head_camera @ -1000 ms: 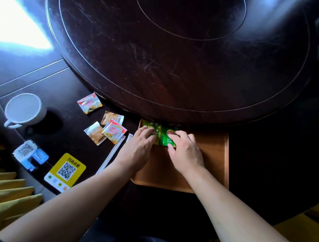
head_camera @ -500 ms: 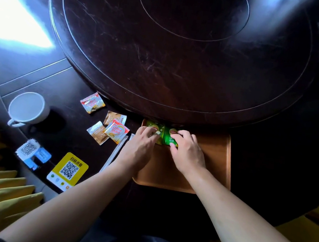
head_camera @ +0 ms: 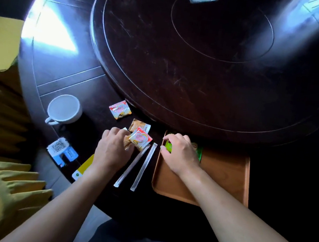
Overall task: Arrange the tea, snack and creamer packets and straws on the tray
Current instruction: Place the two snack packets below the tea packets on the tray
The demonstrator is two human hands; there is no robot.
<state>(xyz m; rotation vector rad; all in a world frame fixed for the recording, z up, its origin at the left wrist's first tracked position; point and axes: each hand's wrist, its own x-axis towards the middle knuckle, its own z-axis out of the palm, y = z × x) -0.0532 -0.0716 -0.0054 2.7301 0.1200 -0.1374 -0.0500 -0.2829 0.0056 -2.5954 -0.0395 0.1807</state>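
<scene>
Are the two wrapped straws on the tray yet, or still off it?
Off it. Both straws lie side by side on the dark table, left of the tray, outside its rim.

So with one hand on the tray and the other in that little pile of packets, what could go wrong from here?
1. The left hand is picking from an overlapping pile; lifting the creamer packet might drag the brown packet beneath it.
2. The two straws lie between that hand and the tray, so a sweep across could knock them askew.
3. The right hand covers the green tea packets, leaving less room in that corner.
</scene>
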